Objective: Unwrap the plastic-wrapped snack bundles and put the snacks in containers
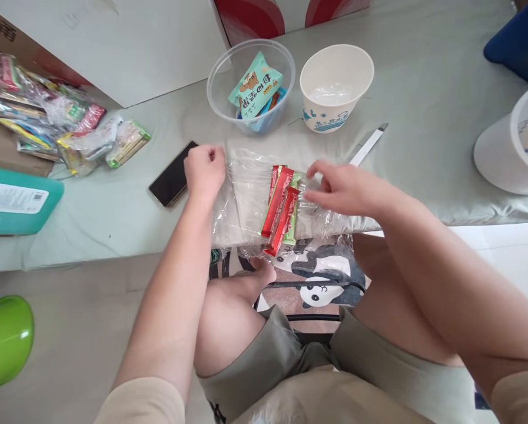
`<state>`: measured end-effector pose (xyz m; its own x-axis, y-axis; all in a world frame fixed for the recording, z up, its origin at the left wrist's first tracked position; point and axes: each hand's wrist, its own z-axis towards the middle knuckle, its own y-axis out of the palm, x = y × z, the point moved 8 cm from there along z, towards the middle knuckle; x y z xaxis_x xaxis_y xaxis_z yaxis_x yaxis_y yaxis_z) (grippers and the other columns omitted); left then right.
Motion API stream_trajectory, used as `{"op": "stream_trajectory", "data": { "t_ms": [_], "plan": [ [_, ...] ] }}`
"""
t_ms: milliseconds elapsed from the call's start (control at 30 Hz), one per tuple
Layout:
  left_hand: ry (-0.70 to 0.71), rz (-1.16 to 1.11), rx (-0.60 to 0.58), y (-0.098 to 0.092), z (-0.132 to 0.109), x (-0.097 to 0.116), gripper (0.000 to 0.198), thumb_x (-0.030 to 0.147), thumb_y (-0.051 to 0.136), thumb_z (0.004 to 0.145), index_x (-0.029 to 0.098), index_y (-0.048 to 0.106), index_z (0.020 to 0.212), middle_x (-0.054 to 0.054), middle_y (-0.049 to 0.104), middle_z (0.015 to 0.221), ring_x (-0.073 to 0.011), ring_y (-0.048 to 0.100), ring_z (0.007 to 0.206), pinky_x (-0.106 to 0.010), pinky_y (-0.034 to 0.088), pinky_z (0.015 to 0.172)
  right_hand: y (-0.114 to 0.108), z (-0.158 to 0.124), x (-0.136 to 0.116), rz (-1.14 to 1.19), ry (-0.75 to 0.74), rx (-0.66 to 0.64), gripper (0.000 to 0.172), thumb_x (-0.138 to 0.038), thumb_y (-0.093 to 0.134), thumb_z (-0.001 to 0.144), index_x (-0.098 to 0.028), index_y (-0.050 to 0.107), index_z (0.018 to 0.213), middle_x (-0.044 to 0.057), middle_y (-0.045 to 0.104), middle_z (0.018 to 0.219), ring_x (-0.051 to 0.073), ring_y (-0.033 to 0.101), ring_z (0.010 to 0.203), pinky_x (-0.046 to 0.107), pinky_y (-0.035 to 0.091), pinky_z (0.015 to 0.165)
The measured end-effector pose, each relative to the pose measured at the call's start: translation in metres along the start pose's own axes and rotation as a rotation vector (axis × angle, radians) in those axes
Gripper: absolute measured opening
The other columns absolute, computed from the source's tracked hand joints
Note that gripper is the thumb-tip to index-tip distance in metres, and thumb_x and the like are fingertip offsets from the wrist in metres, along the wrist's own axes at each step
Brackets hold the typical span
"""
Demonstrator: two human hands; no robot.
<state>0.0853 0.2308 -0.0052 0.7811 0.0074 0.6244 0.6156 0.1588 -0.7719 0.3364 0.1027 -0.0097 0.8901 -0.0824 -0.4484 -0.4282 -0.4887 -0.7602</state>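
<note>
My left hand (204,171) is curled closed at the left edge of a clear plastic bag (250,212); whether it pinches the film is hidden. Several slim red and green snack packets (281,206) lie in a loose pile on the bag. Just right of the packets hovers my right hand (343,184), its thumb and forefinger apart and nothing visible between them. Partly behind my left wrist lies a black phone (169,179). A white utility knife (367,146) rests beyond my right hand.
Behind the bag stand a clear plastic bowl (215,106) with snack packets and a white paper cup (325,112). Heaped wrapped packets (69,118) and a teal pack (16,203) are at left. A white bucket (497,153) stands right, a green bin (7,341) below left.
</note>
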Motion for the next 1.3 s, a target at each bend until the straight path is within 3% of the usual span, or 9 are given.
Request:
{"op": "stream_trajectory", "data": {
  "t_ms": [133,300,433,500,567,733,967,1067,1300],
  "plan": [
    [0.115,-0.032,0.049,-0.021,-0.026,0.029,0.021,0.022,0.066,0.091,0.022,0.06,0.071,0.002,0.052,0.062,-0.0175,0.052,0.066,-0.03,0.043,0.074,-0.015,0.004,0.009,0.167,0.048,0.243,0.068,-0.035,0.04,0.098,-0.012,0.028,0.161,0.014,0.078,0.109,0.029,0.072,0.095,0.04,0.052,0.081],
    [0.246,-0.158,-0.352,0.02,-0.084,0.054,0.012,0.027,0.062,0.093,0.02,0.071,0.099,-0.004,0.073,0.091,-0.0175,0.065,0.08,-0.029,0.052,0.074,-0.014,0.016,0.008,0.058,-0.034,0.401,0.069,-0.033,0.033,0.1,-0.017,0.018,0.166,0.021,0.063,0.139,0.03,0.069,0.112,0.044,0.055,0.087],
    [0.297,0.029,-0.42,0.037,-0.12,0.062,0.053,0.043,0.072,0.088,0.021,0.063,0.135,-0.015,0.067,0.126,-0.0322,0.065,0.119,-0.048,0.055,0.102,-0.008,0.018,0.003,0.052,-0.067,0.466,0.068,-0.033,0.034,0.1,-0.018,0.02,0.165,0.022,0.053,0.15,0.03,0.06,0.132,0.047,0.053,0.097],
    [0.307,0.14,-0.418,0.04,-0.134,0.067,0.079,0.046,0.081,0.08,0.023,0.052,0.15,-0.018,0.061,0.131,-0.0391,0.061,0.126,-0.054,0.054,0.103,-0.004,0.016,-0.002,0.134,-0.092,0.463,0.065,-0.031,0.035,0.099,-0.015,0.025,0.161,0.023,0.051,0.153,0.029,0.055,0.139,0.046,0.052,0.101],
    [0.327,0.232,-0.419,0.042,-0.143,0.072,0.086,0.036,0.082,0.079,0.024,0.048,0.156,-0.019,0.058,0.129,-0.0407,0.061,0.123,-0.055,0.055,0.102,0.001,0.013,-0.007,0.239,-0.123,0.444,0.062,-0.028,0.038,0.096,-0.013,0.032,0.156,0.024,0.053,0.15,0.029,0.054,0.14,0.046,0.051,0.105],
    [0.362,0.301,-0.379,0.042,-0.144,0.074,0.079,0.012,0.065,0.084,0.03,0.047,0.158,-0.013,0.059,0.11,-0.0324,0.066,0.1,-0.05,0.057,0.096,0.012,0.015,-0.011,0.258,-0.137,0.392,0.063,-0.02,0.038,0.09,-0.009,0.037,0.152,0.024,0.058,0.143,0.028,0.058,0.131,0.046,0.045,0.114],
    [0.348,0.321,-0.4,0.042,-0.14,0.075,0.034,0.027,0.063,0.094,0.026,0.073,0.126,-0.016,0.058,0.108,-0.0359,0.068,0.101,-0.052,0.058,0.09,0.021,0.017,-0.018,0.017,-0.174,0.37,0.067,-0.008,0.036,0.085,-0.008,0.037,0.152,0.023,0.056,0.142,0.028,0.054,0.137,0.042,0.044,0.116],
    [0.292,0.306,-0.456,0.042,-0.136,0.071,0.04,0.024,0.069,0.089,0.025,0.071,0.129,-0.017,0.058,0.118,-0.0355,0.068,0.102,-0.052,0.057,0.093,0.024,0.02,-0.016,0.017,-0.198,0.428,0.068,-0.005,0.041,0.082,-0.006,0.041,0.15,0.024,0.058,0.138,0.032,0.056,0.134,0.046,0.046,0.114],
    [0.009,-0.244,-0.609,0.031,-0.112,0.043,0.042,0.012,0.067,0.077,0.028,0.071,0.115,-0.002,0.064,0.096,-0.0199,0.062,0.081,-0.035,0.051,0.079,0.027,0.022,-0.008,0.099,-0.292,0.584,0.062,-0.007,0.045,0.08,-0.01,0.05,0.142,0.021,0.064,0.124,0.034,0.062,0.117,0.054,0.053,0.105]
  ]
}}
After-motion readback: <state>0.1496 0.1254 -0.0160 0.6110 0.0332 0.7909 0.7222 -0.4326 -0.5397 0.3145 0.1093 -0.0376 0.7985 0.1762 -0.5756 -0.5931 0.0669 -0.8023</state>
